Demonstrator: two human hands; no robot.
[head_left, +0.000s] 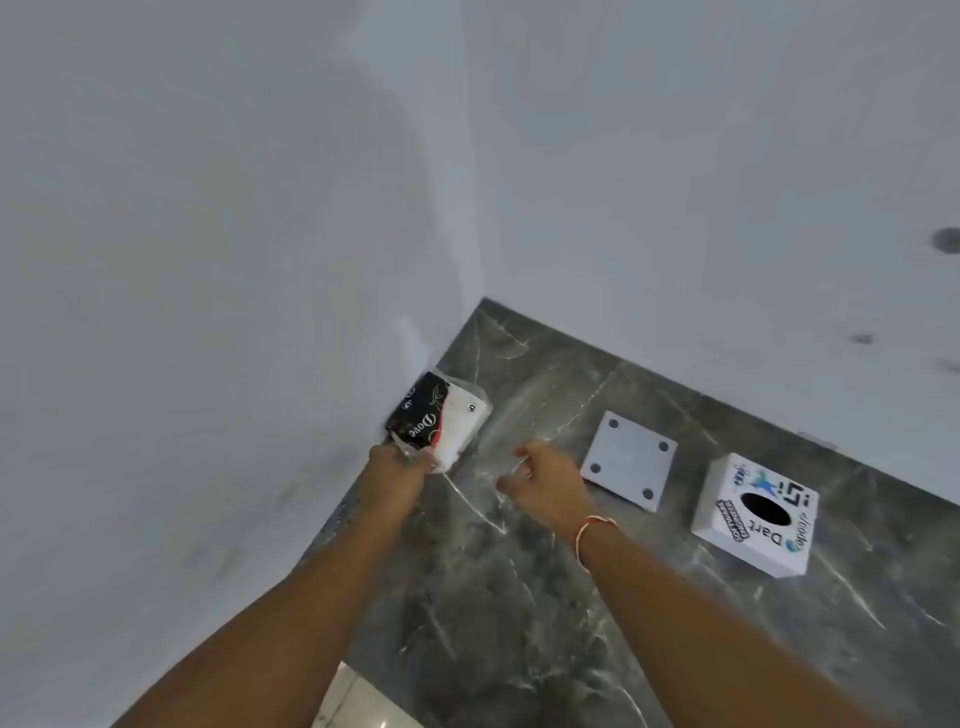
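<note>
Far left: white wall (182, 312), meeting a dark marbled counter (519, 597) at the corner.

Tissue pack (441, 415) (black and white wrapper, "Dove" printed on it) lies on the counter against the wall, short end toward the person.

Left hand (400, 462): fingers clenched on the near end of the tissue pack, pinching the wrapper edge.

Right hand (540, 478): just beside the pack, apart from it, fingers curled. Cannot tell whether it holds anything; blurred. Thread band (592, 530) on the wrist.

Right of the hands: 1 white square plate (628, 460) with 4 dark dots, flat on the counter. Further right: 1 white box (753, 514), round hole on top, stickers around it.
</note>
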